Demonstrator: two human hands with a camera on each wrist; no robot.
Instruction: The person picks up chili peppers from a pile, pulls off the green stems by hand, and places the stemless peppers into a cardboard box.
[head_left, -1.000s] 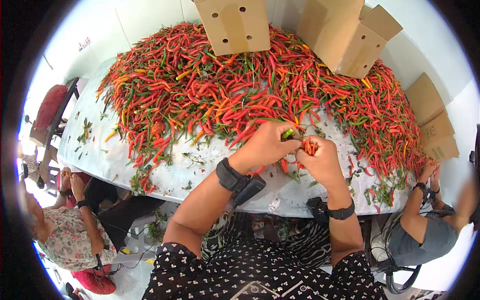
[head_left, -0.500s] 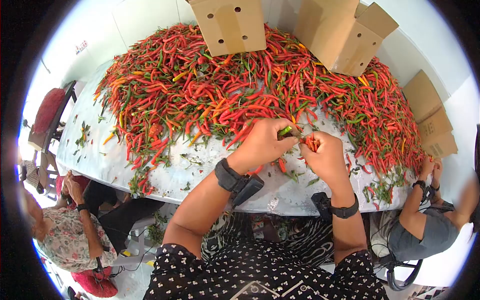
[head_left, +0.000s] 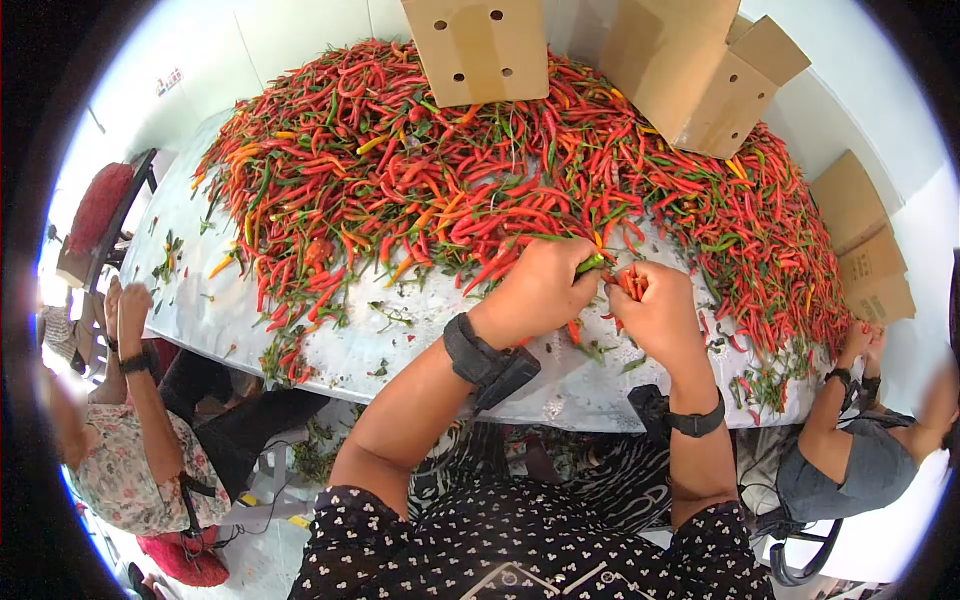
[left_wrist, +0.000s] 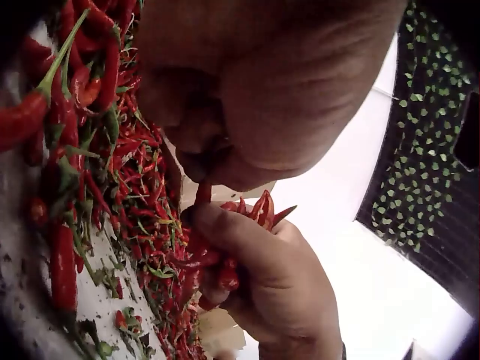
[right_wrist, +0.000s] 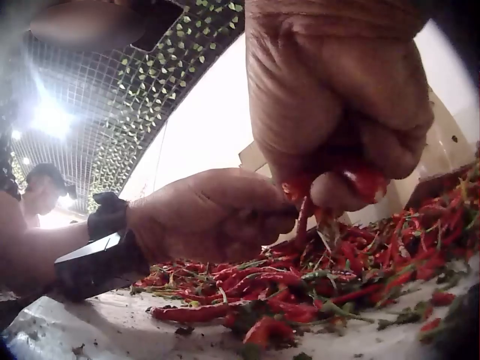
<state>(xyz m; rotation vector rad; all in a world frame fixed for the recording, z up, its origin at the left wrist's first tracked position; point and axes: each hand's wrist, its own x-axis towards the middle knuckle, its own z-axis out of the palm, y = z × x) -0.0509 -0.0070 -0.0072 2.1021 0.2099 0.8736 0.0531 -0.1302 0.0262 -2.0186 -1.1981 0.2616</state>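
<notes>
My left hand [head_left: 535,290] is curled at the near edge of the chili pile, and a green chili end [head_left: 590,263] pokes out between thumb and forefinger. Close beside it, my right hand [head_left: 660,312] grips several red chili peppers [head_left: 630,284]. From the left wrist, those red chilies [left_wrist: 262,210] stick out above the right thumb, and one red chili [left_wrist: 203,193] stands between the fingertips of both hands. In the right wrist view, red chilies [right_wrist: 365,184] show under the right hand's curled fingers, with the left hand [right_wrist: 217,214] reaching in from the side.
A broad heap of red chilies [head_left: 340,150] covers the back of the table [head_left: 330,360]. Two cardboard boxes [head_left: 480,55] [head_left: 690,80] stand on the heap. Loose stems and leaves [head_left: 390,315] lie nearer me. Other people sit at left [head_left: 140,460] and right [head_left: 845,460].
Both my hands stay close together over the same spot, with only small finger shifts. The person at the left has raised their hands. The view sways slightly.
</notes>
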